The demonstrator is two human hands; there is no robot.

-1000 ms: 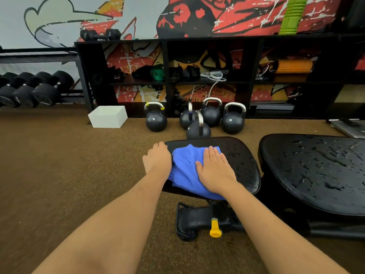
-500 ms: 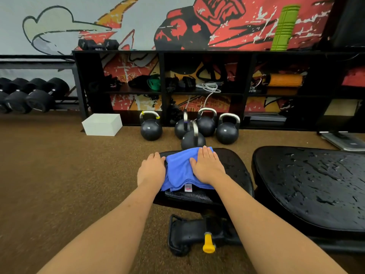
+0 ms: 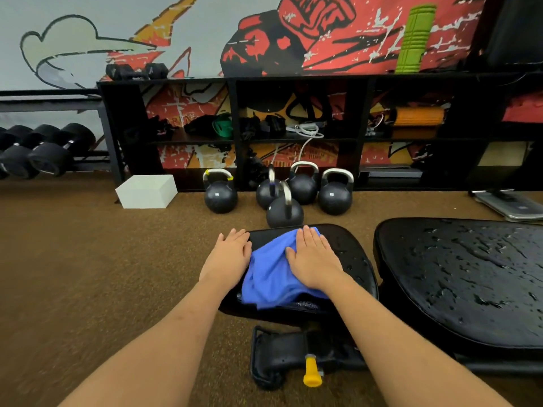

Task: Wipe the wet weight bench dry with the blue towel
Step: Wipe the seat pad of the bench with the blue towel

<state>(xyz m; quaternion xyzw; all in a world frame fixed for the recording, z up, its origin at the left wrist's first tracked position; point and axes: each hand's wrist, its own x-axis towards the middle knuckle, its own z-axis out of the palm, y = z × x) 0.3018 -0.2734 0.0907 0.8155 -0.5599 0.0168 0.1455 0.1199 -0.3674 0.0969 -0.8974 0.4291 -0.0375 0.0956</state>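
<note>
Right hand [image 3: 316, 261] lies flat, fingers straight, pressing one blue towel [image 3: 270, 274] onto the small bench pad [image 3: 349, 254]; left hand [image 3: 227, 257], also flat, rests at that pad's left edge, touching the towel — neither grips anything; the second, large bench pad [image 3: 458, 277] beside it is beaded with water; five kettlebells [image 3: 284, 211] stand behind, near one white box [image 3: 147, 191].

two bare arms show, from partway up the forearm to the fingertips. the left hand [image 3: 227, 257] and the right hand [image 3: 314, 259] are both bare, and so are the wrists. the forearms look smooth and widen toward the lower edge of the view. a few faint small marks dot the left forearm [image 3: 164, 342]. the nails are too small to make out.
</note>
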